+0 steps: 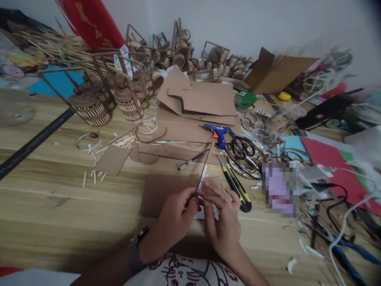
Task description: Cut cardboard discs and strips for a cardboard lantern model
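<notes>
My left hand [177,208] pinches the lower end of a thin brown strip with a white, dark-marked section [202,178]; the strip points up and away from me. Bent fingers of my right hand [222,222] close on the same end from the other side, partly hiding it. Beneath the hands lie a flat brown cardboard piece [153,194] and a bit of white paper [210,212]. A yellow and black utility knife [235,184] rests just right of my right hand. Beyond the strip is a dark pen [193,159].
A blue glue gun [219,135] and black-handled scissors [242,147] lie ahead, near stacked cardboard [208,97]. Lidded miniature baskets [91,105] stand at left, by loose small sticks [126,140]. Pliers with blue handles [345,262] and a white cable [342,230] are at right.
</notes>
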Motion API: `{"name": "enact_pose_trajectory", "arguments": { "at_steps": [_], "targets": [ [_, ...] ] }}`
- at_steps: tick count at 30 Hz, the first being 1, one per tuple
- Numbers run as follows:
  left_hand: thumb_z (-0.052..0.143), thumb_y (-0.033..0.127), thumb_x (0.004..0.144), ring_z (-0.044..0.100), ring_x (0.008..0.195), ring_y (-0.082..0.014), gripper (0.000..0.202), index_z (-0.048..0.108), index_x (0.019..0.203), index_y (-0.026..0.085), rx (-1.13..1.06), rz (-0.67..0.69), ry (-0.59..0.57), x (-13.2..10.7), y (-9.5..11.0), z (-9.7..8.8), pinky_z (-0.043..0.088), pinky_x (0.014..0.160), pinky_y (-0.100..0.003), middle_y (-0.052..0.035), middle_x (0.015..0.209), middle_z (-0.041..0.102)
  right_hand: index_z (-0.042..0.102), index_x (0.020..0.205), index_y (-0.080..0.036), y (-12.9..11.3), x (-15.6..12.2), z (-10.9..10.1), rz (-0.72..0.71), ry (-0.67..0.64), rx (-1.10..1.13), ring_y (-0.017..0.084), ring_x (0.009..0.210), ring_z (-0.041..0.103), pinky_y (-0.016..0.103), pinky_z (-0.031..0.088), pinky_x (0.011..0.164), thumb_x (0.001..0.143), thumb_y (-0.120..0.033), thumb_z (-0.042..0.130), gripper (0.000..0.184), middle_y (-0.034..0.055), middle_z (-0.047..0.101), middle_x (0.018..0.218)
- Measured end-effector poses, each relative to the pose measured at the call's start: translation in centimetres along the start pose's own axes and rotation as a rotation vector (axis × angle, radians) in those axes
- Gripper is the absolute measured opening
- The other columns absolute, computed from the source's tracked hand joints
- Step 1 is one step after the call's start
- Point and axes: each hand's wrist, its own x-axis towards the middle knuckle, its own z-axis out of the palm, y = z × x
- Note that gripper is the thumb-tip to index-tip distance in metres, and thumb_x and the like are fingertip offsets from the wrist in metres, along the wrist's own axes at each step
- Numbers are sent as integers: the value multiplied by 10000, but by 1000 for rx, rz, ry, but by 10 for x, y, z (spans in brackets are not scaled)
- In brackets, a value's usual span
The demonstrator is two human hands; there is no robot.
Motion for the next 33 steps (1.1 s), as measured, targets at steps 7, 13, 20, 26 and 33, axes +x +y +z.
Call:
{"name": "enact_pose_trajectory", "arguments": {
  "at_steps": [7, 13, 20, 26, 33],
  "targets": [
    [492, 277, 900, 713, 888, -193, 316, 731, 1078, 169, -165, -27, -27, 5, 0, -1, 522, 805, -253, -63, 1002, 782, 583, 978, -270, 2, -1, 3, -26, -14, 25, 212, 1037, 752, 386, 294, 1071, 938, -54, 498, 235, -19, 820, 955],
    [475, 240, 878, 709, 1005, -197, 370, 701, 1159, 157, -228, -13, -10, 6, -1, 2, 518, 940, -279, -77, 1129, 770, 573, 1009, -237, 0, -4, 4, -96, -28, -4, 198, 1067, 753, 391, 277, 1118, 941, -27, 494, 234, 40, 825, 1045],
    [452, 189, 834, 714, 913, -196, 386, 699, 1127, 139, -184, -67, 38, 3, -5, 3, 537, 898, -300, -89, 1059, 778, 591, 1080, -233, -5, -7, 6, -49, -50, 38, 202, 1056, 760, 408, 254, 1151, 955, -40, 493, 251, 34, 824, 1043],
    [450, 164, 812, 711, 887, -186, 377, 724, 1071, 164, -127, -41, 39, 3, -4, 1, 536, 831, -265, -64, 1008, 785, 566, 1112, -242, -1, -8, 4, 18, -42, 125, 213, 1090, 748, 435, 279, 1145, 963, -52, 472, 259, 24, 820, 1040],
    [479, 212, 855, 659, 771, -167, 391, 712, 1164, 152, -201, -50, -15, 6, -3, 0, 515, 726, -242, -49, 940, 762, 562, 1143, -232, 1, -11, 5, 24, -50, 158, 208, 1132, 728, 449, 270, 1157, 987, -70, 458, 247, 46, 810, 1079]
  ]
}}
